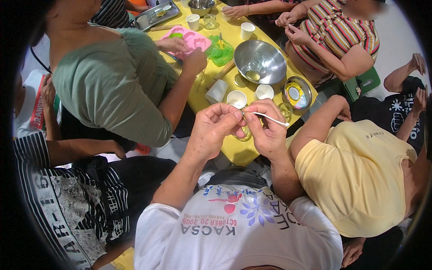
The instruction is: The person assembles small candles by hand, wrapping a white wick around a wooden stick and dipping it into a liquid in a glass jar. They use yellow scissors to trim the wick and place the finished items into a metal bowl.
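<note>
Above the near end of the yellow-covered table (243, 155), my left hand (215, 126) and my right hand (268, 132) meet fingertip to fingertip. Both pinch one end of a thin white cord (272, 119). Its free end sticks out to the right past my right hand and looks thicker at the tip. What lies between the fingertips is too small to make out. Just beyond my hands stand two white paper cups, one left (236, 98) and one right (264, 92). A glass jar (245, 133) shows partly beneath my hands, and another jar (285, 110) stands to the right.
A steel bowl (270, 56) holds a glass jar. Near it lie a tipped white cup (217, 92), a gold lid (240, 80), wooden sticks (221, 73) and a round metal tin (307, 99). Farther off are a pink mold (204, 43) and green plastic (222, 57). People crowd both sides.
</note>
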{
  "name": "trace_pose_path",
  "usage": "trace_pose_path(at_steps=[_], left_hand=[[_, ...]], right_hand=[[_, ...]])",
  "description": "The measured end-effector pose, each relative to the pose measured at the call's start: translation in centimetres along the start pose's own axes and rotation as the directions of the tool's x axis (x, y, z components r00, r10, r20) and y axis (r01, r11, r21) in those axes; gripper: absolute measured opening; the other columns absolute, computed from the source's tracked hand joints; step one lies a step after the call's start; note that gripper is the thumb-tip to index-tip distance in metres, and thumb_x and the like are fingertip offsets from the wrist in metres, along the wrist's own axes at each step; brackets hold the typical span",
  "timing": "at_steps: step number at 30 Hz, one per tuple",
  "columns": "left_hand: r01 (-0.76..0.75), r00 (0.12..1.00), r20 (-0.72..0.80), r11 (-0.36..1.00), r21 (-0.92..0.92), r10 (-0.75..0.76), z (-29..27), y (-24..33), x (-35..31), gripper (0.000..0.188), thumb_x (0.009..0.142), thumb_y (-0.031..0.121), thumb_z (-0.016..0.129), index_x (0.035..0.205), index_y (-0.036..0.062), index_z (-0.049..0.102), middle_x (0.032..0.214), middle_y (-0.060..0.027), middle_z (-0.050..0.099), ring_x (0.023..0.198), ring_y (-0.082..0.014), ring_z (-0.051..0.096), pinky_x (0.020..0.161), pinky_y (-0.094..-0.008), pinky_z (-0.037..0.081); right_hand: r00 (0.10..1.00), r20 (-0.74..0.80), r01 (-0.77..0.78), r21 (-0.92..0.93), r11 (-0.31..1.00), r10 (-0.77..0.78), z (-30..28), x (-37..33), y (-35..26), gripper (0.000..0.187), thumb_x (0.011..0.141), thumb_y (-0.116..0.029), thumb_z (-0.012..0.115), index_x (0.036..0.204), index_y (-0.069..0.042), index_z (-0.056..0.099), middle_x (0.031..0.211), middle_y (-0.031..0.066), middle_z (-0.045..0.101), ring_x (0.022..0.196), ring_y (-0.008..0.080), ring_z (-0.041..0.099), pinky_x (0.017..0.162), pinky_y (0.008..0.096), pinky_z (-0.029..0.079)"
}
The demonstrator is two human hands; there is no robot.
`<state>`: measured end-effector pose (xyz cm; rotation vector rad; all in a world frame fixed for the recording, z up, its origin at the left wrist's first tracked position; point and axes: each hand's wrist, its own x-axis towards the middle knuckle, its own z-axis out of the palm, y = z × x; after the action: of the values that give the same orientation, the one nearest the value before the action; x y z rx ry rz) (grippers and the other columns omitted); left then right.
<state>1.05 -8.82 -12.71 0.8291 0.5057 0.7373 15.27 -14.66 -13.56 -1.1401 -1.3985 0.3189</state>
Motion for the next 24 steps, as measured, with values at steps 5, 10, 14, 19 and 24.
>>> trace_pose_path(at_steps=[5, 10, 14, 19, 24], left_hand=[[0.038, 0.999, 0.035, 0.991, -0.129, -0.034, 0.33, 0.12, 0.09, 0.010, 0.085, 0.008, 0.060, 0.088, -0.0014, 0.059, 0.079, -0.0095, 0.063, 0.061, -0.0136, 0.059, 0.059, -0.0281, 0.053], [0.013, 0.999, 0.030, 0.990, -0.139, -0.009, 0.60, 0.23, 0.07, 0.008, 0.084, 0.008, 0.059, 0.085, 0.0002, 0.058, 0.076, -0.0082, 0.062, 0.058, -0.0121, 0.057, 0.058, -0.0282, 0.050], [0.009, 1.000, 0.018, 0.993, -0.118, -0.007, 0.48, 0.38, 0.09, 0.007, 0.084, 0.008, 0.059, 0.085, 0.0005, 0.057, 0.074, -0.0074, 0.061, 0.058, -0.0119, 0.056, 0.058, -0.0275, 0.050], [0.036, 0.999, 0.035, 0.984, -0.176, -0.030, 0.23, 0.63, 0.13, 0.008, 0.085, 0.008, 0.058, 0.086, 0.0000, 0.057, 0.075, -0.0080, 0.061, 0.059, -0.0126, 0.057, 0.059, -0.0265, 0.051], [0.041, 0.998, 0.047, 0.980, -0.195, -0.033, -0.11, 0.60, -0.02, 0.008, 0.085, 0.009, 0.059, 0.086, 0.0005, 0.058, 0.076, -0.0083, 0.062, 0.059, -0.0126, 0.057, 0.059, -0.0271, 0.052]], right_hand=[[1.000, -0.004, -0.025, 0.036, 0.999, 0.025, 0.03, -0.06, -0.02, 0.011, 0.081, 0.000, 0.060, 0.091, 0.001, 0.059, 0.085, 0.0117, 0.058, 0.076, 0.0221, 0.058, 0.064, 0.0299, 0.047], [0.993, -0.006, -0.114, 0.117, 0.987, 0.115, 0.29, -0.12, -0.22, 0.010, 0.081, -0.001, 0.060, 0.091, 0.001, 0.059, 0.085, 0.0112, 0.058, 0.075, 0.0196, 0.058, 0.064, 0.0280, 0.047], [0.977, 0.033, -0.210, 0.266, 0.941, 0.209, 0.46, -0.03, -0.21, 0.009, 0.085, -0.003, 0.059, 0.093, 0.001, 0.059, 0.089, 0.0084, 0.058, 0.075, 0.0134, 0.057, 0.065, 0.0252, 0.047], [0.952, 0.094, -0.304, 0.387, 0.870, 0.291, 0.35, 0.16, -0.39, 0.010, 0.088, -0.004, 0.058, 0.096, 0.002, 0.058, 0.092, 0.0058, 0.057, 0.079, 0.0095, 0.058, 0.068, 0.0230, 0.047], [0.954, 0.106, -0.299, 0.430, 0.852, 0.281, 0.35, 0.00, 0.02, 0.012, 0.087, -0.004, 0.058, 0.098, 0.002, 0.059, 0.091, 0.0054, 0.057, 0.080, 0.0095, 0.058, 0.068, 0.0225, 0.047]])
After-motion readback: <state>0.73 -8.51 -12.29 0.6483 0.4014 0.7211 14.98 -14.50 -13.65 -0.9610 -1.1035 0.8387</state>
